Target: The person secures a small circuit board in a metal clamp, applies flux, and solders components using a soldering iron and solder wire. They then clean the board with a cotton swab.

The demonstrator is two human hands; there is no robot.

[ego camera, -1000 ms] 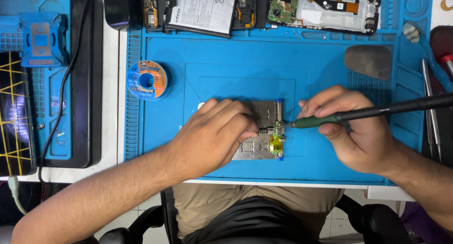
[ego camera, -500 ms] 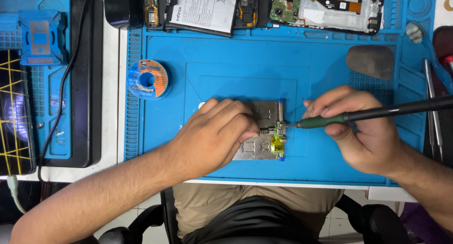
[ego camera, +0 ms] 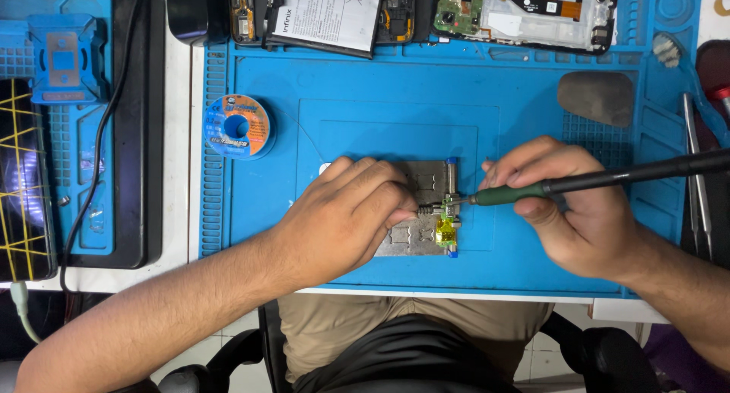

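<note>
One metal holder (ego camera: 417,210) lies on the blue mat (ego camera: 365,89), half under the left hand (ego camera: 346,218), whose fingers press down on it. The right hand (ego camera: 582,210), just beside it, is clamped around one soldering iron (ego camera: 608,180), tip touching the small yellow-taped board (ego camera: 446,224). One spool of solder (ego camera: 237,127) sits beyond the left hand.

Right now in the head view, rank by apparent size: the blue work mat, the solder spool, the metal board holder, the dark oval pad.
1. blue work mat
2. metal board holder, partly hidden under the left hand
3. and 4. dark oval pad and solder spool look alike; unranked.
</note>
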